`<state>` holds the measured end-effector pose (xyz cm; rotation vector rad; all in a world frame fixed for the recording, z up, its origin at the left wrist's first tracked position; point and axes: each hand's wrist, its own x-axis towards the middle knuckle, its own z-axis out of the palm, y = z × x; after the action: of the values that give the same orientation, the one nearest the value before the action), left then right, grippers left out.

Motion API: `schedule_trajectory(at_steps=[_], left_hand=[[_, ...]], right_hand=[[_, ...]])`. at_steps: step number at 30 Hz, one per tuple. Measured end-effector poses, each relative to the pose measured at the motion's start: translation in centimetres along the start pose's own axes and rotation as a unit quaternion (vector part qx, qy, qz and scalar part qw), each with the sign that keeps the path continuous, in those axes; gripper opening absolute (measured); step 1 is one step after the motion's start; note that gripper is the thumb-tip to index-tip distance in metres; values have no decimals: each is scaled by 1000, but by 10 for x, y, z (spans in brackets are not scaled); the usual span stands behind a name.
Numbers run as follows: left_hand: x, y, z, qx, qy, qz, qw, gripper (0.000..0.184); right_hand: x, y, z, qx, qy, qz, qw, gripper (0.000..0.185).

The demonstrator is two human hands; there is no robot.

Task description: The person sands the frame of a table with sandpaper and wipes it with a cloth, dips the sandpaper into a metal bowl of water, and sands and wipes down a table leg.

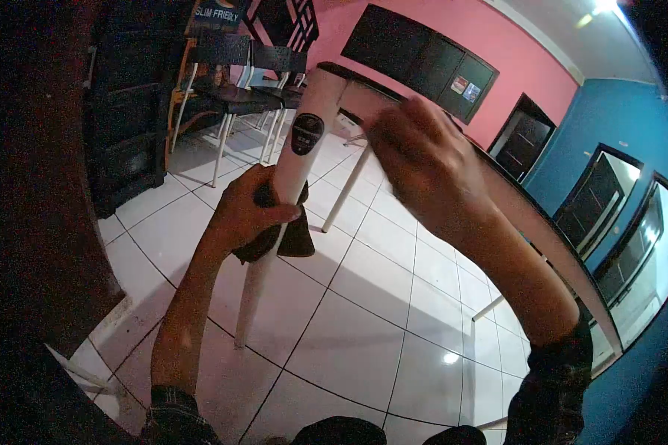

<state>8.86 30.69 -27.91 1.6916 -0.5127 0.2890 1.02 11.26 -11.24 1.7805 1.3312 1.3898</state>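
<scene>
My left hand [249,211] is closed around a white tapered table leg [293,174], with a dark cloth [295,236] bunched in its grip. The cloth hangs down on both sides of the leg. Above my fingers, a black oval sticker [307,134] with pale lettering is on the leg. My right hand [430,159] is raised near the table's edge, to the right of the leg's top. It is blurred by motion, and its fingertips are hidden or smeared, so I cannot tell whether they hold anything.
The long table [553,230] runs away to the right on white legs. Black chairs [234,96] with white legs stand at the back left, by a dark cabinet [130,104]. White tiles [364,326] cover the floor. Doors [523,137] are in the far walls.
</scene>
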Motion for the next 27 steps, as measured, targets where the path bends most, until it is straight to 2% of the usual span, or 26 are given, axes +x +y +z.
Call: schedule_trajectory(at_steps=[4, 7, 9, 11, 14, 15, 20, 23, 25, 27], left_hand=[[-1, 2, 0, -15, 3, 9, 1000, 60], [-2, 4, 0, -17, 1, 20, 1000, 60], [-1, -2, 1, -29, 4, 30, 999, 61], [-1, -3, 0, -12, 4, 27, 1000, 62], [-2, 4, 0, 4, 8, 14, 1000, 64], [-3, 6, 0, 8, 11, 7, 1000, 65], [0, 0, -2, -9, -2, 27, 1000, 63], [-2, 2, -2, 4, -2, 14, 1000, 62], [-1, 1, -1, 11, 1, 18, 1000, 62], [-2, -3, 0, 6, 5, 28, 1000, 62]], right_hand=[[22, -3, 12, -3, -33, -33, 999, 28], [-5, -3, -14, -31, -24, -12, 999, 16], [-43, 0, -47, -69, -51, -7, 996, 22], [-60, -12, -89, -53, -142, 97, 984, 30], [-66, -11, -84, -64, -106, 87, 988, 29], [-66, -5, -68, -40, -78, 57, 994, 28], [-29, -8, -30, -5, -25, 58, 998, 19], [-67, -13, -73, -74, -93, 99, 988, 22], [-97, -18, -103, -81, -126, 164, 975, 33], [-98, -20, -110, -108, -119, 151, 975, 31]])
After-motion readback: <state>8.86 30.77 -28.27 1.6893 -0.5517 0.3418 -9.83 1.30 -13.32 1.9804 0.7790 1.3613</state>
